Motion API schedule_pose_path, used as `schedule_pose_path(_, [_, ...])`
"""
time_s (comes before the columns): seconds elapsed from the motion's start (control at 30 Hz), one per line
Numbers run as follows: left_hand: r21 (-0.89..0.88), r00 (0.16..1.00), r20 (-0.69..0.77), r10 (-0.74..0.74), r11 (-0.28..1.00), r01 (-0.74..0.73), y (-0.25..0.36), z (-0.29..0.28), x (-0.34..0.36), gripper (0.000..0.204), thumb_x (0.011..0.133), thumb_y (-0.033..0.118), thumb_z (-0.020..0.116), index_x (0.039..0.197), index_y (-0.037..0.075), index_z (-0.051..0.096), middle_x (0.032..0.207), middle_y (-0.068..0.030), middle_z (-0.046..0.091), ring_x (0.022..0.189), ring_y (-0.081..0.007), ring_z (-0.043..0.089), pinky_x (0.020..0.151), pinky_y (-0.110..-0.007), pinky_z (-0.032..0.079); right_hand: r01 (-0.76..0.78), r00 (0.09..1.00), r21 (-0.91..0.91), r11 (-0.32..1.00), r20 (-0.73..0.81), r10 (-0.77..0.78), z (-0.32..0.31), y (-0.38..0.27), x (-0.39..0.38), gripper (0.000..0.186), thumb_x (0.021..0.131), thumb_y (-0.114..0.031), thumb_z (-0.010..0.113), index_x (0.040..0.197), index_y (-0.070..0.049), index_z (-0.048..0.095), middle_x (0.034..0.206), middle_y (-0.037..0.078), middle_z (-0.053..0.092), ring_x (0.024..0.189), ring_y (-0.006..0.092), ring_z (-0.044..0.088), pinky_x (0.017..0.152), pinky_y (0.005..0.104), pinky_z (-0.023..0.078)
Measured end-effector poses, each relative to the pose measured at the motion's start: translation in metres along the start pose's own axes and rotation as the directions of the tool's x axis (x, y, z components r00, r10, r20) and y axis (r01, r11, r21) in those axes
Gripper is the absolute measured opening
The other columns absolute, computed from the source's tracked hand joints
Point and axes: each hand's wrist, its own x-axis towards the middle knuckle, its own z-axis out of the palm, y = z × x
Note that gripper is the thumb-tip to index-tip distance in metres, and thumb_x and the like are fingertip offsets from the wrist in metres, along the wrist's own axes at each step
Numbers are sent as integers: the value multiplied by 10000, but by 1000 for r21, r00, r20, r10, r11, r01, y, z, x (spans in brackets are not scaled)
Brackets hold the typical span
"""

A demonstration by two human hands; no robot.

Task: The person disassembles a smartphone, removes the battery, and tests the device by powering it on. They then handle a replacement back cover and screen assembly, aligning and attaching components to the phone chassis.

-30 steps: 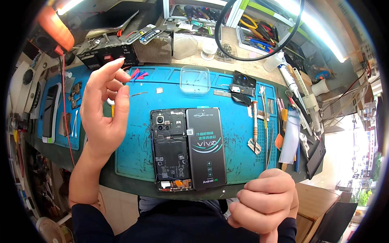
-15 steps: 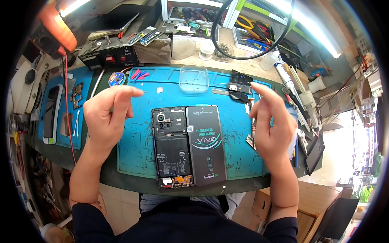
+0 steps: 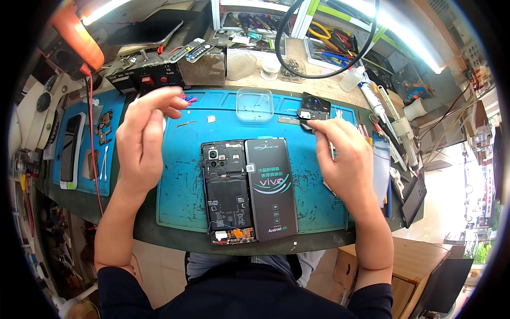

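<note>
Our left hand [image 3: 143, 142] hangs over the blue mat [image 3: 178, 199], thumb and index tips apart; we can't tell whether our right hand's [image 3: 346, 159] fingertips meet; the opened phone [image 3: 226, 194] lies between them.

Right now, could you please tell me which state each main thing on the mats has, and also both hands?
Opened phone: back off, inner parts exposed
Printed dark panel: flat, printed side up
Clear plastic box: uncovered, small dark bits inside
Far-left phone: lying flat, face dark
Left hand: raised, fingers loosely bent
Right hand: raised, fingers bent; grip unclear
</note>
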Motion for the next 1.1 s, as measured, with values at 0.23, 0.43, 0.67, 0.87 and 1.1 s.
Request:
schedule_pose_path(0.23, [-73,971,33,-239,968,240,-1,-4,-3,425,1149,202,363,1491,-18,483,1114,-134,711,896,-162,709,898,-312,547,-15,996,-12,1000,84,16,3,-3,-7,97,933,-90,687,1020,-69,725,899,93,737,802,266,717,705,367,571])
schedule_pose_path(0.43, [-84,973,-107,-204,977,195,-4,8,-1,468,1040,-7,544,1502,20,477,1266,-128,645,893,-156,722,816,-287,579,1,997,-25,1000,84,1,7,0,-7,91,939,-104,685,1013,-69,724,886,97,749,810,271,730,709,373,575])
schedule_pose_path(0.67, [-25,982,-78,-170,985,169,-4,7,1,474,1031,13,571,1498,13,492,1235,-104,660,988,-152,691,875,-297,576,-24,994,-8,1000,109,24,4,1,-7,124,939,-96,681,1039,-51,739,947,124,763,839,297,739,736,379,575])
schedule_pose_path(0.87, [-40,982,-53,-180,983,178,-4,7,0,469,1036,15,566,1500,18,495,1218,-94,667,973,-143,685,864,-272,546,10,997,-22,1000,73,-8,8,4,-8,100,943,-126,670,1009,-71,722,895,100,751,820,290,728,703,396,569])
schedule_pose_path(1.1, [-32,982,-52,-181,983,180,-4,8,-1,469,1034,10,569,1497,12,495,1187,-84,671,962,-135,682,867,-271,537,-50,990,-17,999,134,52,5,1,-7,137,944,-103,689,1051,-42,749,977,132,770,847,299,743,749,373,579])
